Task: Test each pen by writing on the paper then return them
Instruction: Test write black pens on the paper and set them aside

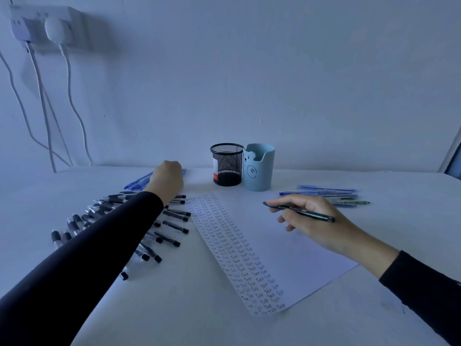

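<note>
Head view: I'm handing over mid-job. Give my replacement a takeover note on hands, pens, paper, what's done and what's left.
Left hand: curled at the far-left blue pens; its grip is hidden.
Right hand: holds a black pen over the blank part of the paper.
Things: black pens lie left of the paper, right-side blue pens beyond it. The mesh holder and bear cup stand behind, no pens showing in them.
Done: "Test" columns fill the paper's left strip.
Left: test the held pen, probably others, then return them all.
</note>
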Demonstrator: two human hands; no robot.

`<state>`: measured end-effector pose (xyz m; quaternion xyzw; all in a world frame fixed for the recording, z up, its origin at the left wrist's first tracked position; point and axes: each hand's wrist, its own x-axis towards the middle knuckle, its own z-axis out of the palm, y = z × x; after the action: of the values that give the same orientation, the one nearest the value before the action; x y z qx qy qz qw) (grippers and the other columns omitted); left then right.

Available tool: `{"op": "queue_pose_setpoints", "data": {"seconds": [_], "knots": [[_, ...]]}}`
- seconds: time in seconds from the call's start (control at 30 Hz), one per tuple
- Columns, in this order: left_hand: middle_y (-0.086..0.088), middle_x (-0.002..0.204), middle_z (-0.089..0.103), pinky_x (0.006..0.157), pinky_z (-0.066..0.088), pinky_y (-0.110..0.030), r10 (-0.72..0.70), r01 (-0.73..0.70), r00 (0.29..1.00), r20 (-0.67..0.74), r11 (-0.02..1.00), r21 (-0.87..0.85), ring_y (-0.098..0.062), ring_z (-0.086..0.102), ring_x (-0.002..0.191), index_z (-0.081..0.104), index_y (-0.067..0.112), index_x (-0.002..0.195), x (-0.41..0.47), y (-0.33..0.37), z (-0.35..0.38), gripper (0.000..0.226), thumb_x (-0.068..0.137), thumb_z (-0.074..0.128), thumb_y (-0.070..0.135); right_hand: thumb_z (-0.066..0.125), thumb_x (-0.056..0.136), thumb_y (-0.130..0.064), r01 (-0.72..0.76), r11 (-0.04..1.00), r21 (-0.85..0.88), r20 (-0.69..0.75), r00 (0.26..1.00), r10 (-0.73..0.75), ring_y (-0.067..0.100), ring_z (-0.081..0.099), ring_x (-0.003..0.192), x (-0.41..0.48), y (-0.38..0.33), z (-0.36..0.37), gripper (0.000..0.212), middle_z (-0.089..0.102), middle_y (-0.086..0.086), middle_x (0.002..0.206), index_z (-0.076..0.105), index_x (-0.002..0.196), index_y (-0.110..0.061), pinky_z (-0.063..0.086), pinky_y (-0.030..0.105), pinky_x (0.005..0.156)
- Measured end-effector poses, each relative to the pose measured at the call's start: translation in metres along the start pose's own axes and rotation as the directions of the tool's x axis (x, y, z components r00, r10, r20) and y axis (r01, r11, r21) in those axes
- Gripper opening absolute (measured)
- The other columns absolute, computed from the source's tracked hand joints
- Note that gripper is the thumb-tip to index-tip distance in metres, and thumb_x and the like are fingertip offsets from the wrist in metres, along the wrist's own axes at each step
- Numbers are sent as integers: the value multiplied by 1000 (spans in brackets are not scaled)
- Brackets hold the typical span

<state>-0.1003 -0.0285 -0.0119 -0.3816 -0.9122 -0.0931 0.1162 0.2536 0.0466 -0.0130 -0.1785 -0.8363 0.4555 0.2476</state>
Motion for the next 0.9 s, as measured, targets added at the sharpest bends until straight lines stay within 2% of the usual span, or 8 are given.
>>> {"op": "queue_pose_setpoints", "data": {"seconds": [0.13,0.2,0.27,0.4,0.53,0.63,0.77,0.9], "knots": [[-8,65,52,54,40,-29,7,-7,1000,3,1000,-29,-29,58,69,55,4,70,-3,-5,-3,16,86,57,5,60,96,-12,12,998,63,-40,999,-9,16,66,78,3,0,2,18,74,5,89,74,91,-23,53,28,72],[-8,69,55,52,38,-27,61,-62,998,-11,996,-70,-28,56,67,56,4,73,-11,-3,-10,17,88,58,11,58,97,-9,-17,995,101,-37,999,21,16,67,79,3,-1,1,17,75,7,88,72,98,-18,54,28,72],[-7,79,61,61,43,-30,183,-187,982,-46,972,-139,-28,59,75,61,6,78,-27,2,-17,17,90,59,17,58,96,-9,-60,991,122,13,998,59,16,69,83,2,-4,0,16,76,6,92,72,102,-14,56,27,74],[4,96,61,80,50,-32,506,-506,858,-83,809,-298,-15,61,85,71,18,99,-89,16,-21,23,92,59,36,66,90,-12,-66,990,122,60,996,59,14,66,76,-3,-16,4,9,76,7,87,73,92,-7,52,27,68],[21,121,58,88,48,-23,656,-618,754,-30,693,-372,1,58,103,67,39,114,-143,23,-23,48,86,42,69,74,75,-36,-44,993,108,73,997,36,14,59,63,-14,-32,13,24,72,9,72,69,71,-12,45,22,58],[21,128,58,93,50,-28,698,-655,713,-62,632,-414,4,57,111,66,41,118,-156,22,-19,51,84,42,70,75,72,-41,-71,994,85,83,994,64,16,52,58,-27,-34,22,30,65,6,60,60,56,-19,41,20,55],[18,126,61,97,50,-32,719,-681,687,-103,587,-438,3,58,113,68,38,119,-154,22,-13,49,85,46,67,73,86,-23,-102,992,80,48,994,99,12,50,48,-41,-24,34,47,54,-2,49,46,49,-15,41,19,51],[16,126,62,98,50,-33,730,-700,673,-121,575,-423,2,58,112,68,35,119,-156,23,-13,51,86,43,66,64,89,-6,-119,993,23,8,993,119,8,54,51,-45,-21,41,51,43,-2,47,39,46,-18,41,19,46]]}}
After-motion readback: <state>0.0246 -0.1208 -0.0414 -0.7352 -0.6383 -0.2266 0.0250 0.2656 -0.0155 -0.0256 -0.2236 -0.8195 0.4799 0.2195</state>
